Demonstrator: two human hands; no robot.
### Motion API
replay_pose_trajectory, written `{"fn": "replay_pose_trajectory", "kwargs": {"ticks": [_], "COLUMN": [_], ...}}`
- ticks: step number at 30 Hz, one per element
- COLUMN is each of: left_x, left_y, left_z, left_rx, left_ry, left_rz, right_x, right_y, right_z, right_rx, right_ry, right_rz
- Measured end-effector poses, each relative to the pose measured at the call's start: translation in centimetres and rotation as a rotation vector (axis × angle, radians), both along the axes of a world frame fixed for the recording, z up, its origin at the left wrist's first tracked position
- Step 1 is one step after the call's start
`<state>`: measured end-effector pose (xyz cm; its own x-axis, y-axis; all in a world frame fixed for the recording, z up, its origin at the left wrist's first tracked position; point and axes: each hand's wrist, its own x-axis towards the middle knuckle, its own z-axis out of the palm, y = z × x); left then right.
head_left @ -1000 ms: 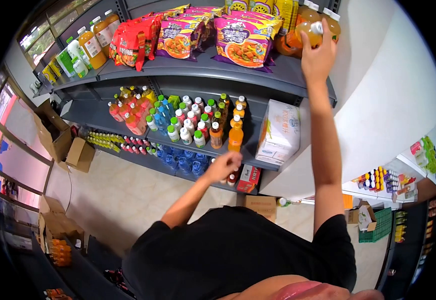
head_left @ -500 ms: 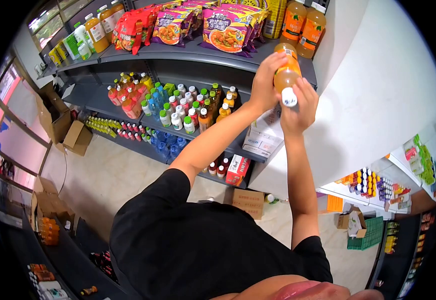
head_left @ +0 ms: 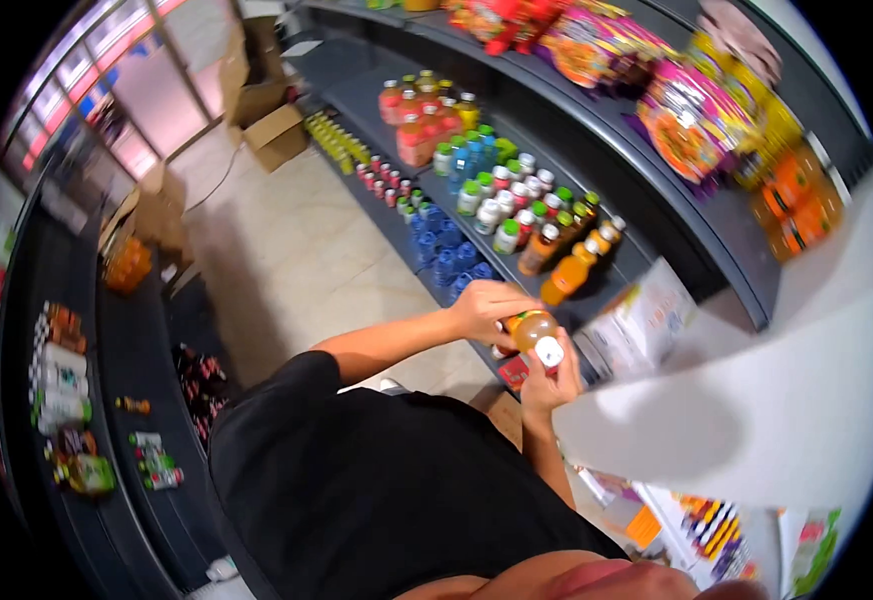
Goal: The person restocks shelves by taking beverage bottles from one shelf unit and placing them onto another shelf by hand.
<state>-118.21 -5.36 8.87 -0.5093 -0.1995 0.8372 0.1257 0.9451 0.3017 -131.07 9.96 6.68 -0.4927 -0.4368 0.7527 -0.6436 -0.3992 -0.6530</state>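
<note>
Juice bottle point(head_left: 534, 332) held off shelf in front of torso, tipped w/ white cap point(head_left: 549, 351) toward camera. L hand point(head_left: 492, 308) wrapped partway round body on far side; R hand point(head_left: 552, 380) curled round cap end, fingers only as wide apart as bottle's girth; exact fingertip contact too blurred to tell. Prob. full, so fairly heavy; smooth plastic, firm w/ slight give, slippery if damp, not very fragile. Best held round mid-body, other hand steadying nr neck, not by cap alone. Beyond: white carton point(head_left: 637, 325) and orange drinks point(head_left: 568, 275) on mid shelf point(head_left: 342, 70), noodle packs point(head_left: 692, 125) and orange-labelled bottles point(head_left: 797, 200) on upper shelf point(head_left: 607, 108).
</note>
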Motion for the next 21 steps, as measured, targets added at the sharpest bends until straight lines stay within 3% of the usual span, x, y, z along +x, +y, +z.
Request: {"fn": "replay_pose_trajectory", "kwargs": {"ticks": [2,7,9,21], "left_x": [8.5,21.6,24.6,40.4], "left_y": [-0.7,1.7,2.6,0.5], "left_z": [-4.7,-7.9,-8.1,-8.9], "left_rx": [0.194,0.595,0.647,0.867], "left_ry": [-0.118,-0.187,-0.094,0.023], "left_rz": [0.25,0.696,0.819,1.199], "right_x": [3.9,14.7,18.4,36.8], "right_y": [-5.0,-11.6,-14.0,-25.8], "right_z": [-1.9,-2.3,-2.2,-5.1], "right_rx": [0.233,0.463,0.498,0.721], "right_ry": [-0.047,0.024,0.051,0.136], "right_rz": [0.287,0.64,0.777,1.336]}}
